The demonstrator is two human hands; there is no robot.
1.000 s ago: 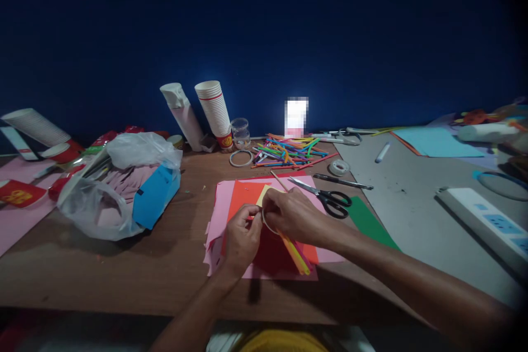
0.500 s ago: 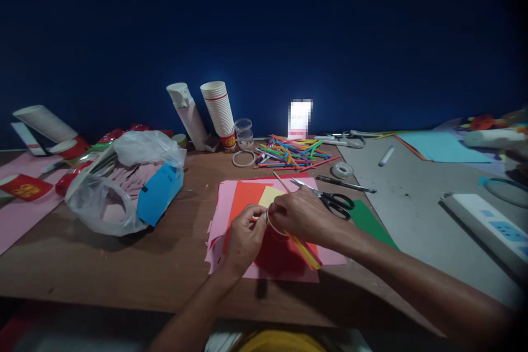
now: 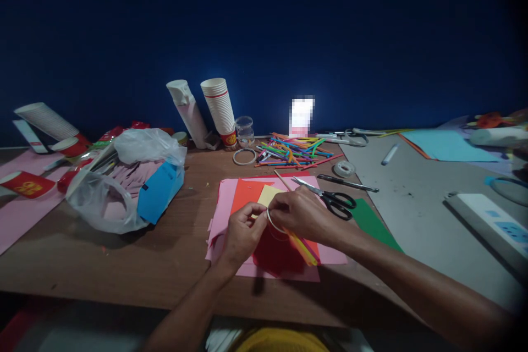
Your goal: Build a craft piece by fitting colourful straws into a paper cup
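My left hand [image 3: 246, 231] is closed in a pinch at the left side of a thin, pale round rim [image 3: 275, 224]. On the other side of that rim, my right hand [image 3: 297, 210] is also closed, with its fingertips bent down onto it. A dark red area [image 3: 276, 258] shows below the rim; I cannot tell whether it is a cup's side or a sheet. Yellow and purple straws [image 3: 306, 250] stick out beneath my right hand, and a thin tan stick [image 3: 282, 180] shows beyond it. Black-handled scissors [image 3: 336, 203] lie beside my right wrist.
Pink paper [image 3: 225, 214] and orange paper [image 3: 245, 198] lie under my hands. Behind are a pile of coloured straws [image 3: 292, 153], a tape roll [image 3: 344, 168] and stacked paper cups [image 3: 220, 113]. A plastic bag [image 3: 103, 214] sits left, a power strip [image 3: 490, 225] right.
Both hands stay at almost the same place, pinching the rim. My right hand's fingers have shifted slightly; the view has moved a little.
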